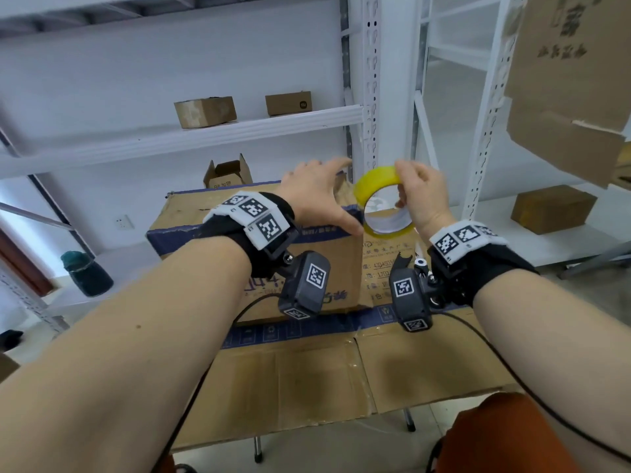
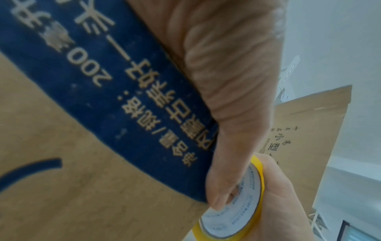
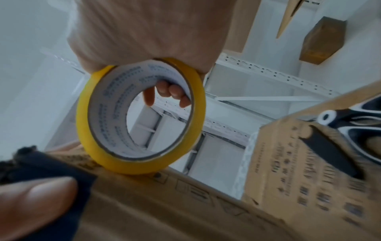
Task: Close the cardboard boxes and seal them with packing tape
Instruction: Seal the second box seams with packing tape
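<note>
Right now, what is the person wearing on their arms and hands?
Forearms and both hands, left hand and right hand, are bare. Each wrist has a black strap with a white band of black square markers, plus a black marker-tagged camera unit underneath trailing a black cable.

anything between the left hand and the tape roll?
Nothing. In the left wrist view the left hand lies on the cardboard box, its thumb touching the tape roll held by the right hand.
</note>
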{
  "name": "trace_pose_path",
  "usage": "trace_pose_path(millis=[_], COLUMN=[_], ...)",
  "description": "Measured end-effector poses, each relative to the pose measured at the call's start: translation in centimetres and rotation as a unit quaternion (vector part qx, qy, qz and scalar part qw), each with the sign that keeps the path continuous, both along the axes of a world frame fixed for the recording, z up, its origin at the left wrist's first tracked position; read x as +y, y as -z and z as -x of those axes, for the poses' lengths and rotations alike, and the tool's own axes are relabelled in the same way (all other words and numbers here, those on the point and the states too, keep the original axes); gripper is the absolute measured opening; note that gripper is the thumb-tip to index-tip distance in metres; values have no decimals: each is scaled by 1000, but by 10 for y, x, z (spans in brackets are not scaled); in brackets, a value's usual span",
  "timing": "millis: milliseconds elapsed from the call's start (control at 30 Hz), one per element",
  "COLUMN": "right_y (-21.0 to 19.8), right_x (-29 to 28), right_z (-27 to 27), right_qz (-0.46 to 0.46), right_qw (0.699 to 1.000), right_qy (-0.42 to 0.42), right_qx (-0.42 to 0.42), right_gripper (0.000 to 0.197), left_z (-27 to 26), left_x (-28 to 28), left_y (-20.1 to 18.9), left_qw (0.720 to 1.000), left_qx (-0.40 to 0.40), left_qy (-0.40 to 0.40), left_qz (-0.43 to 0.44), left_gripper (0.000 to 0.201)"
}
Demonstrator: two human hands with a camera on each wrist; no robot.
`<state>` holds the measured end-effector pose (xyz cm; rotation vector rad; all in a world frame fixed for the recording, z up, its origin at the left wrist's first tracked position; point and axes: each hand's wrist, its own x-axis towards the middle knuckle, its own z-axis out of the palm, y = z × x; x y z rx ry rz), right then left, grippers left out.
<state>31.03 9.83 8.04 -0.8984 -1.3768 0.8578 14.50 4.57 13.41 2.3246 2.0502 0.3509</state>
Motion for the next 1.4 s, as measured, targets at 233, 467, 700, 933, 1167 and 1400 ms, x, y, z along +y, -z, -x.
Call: trace_pose_path(millis=[233, 467, 700, 933, 1167, 1400], right_y=[-49, -68, -113, -110, -110, -107], right_x=[2, -1, -7, -29, -35, -34], right_z=[-4, 19, 49, 71, 86, 89], right_qz=[-31, -1, 6, -38, -102, -157], right_qw=[991, 977, 954, 968, 981, 979], right_qy=[-10, -30, -130, -127, -124, -125], right_qx=[133, 210, 272, 211, 112, 50], right_gripper=[40, 61, 53, 45, 42, 45], left_z=[5, 20, 34, 57, 69, 80], left_x=[-8, -25, -37, -46, -55, -62], left_y=[-21, -18, -22, -2, 17, 23], left_qw=[984, 956, 897, 912, 905, 904], left_qx=[-124, -193, -303, -318, -322, -319], left_qy=[36, 56, 70, 64, 52, 49], left_qz=[-120, -214, -313, -250, -275, -280], left_gripper=[119, 101, 90, 91, 86, 87])
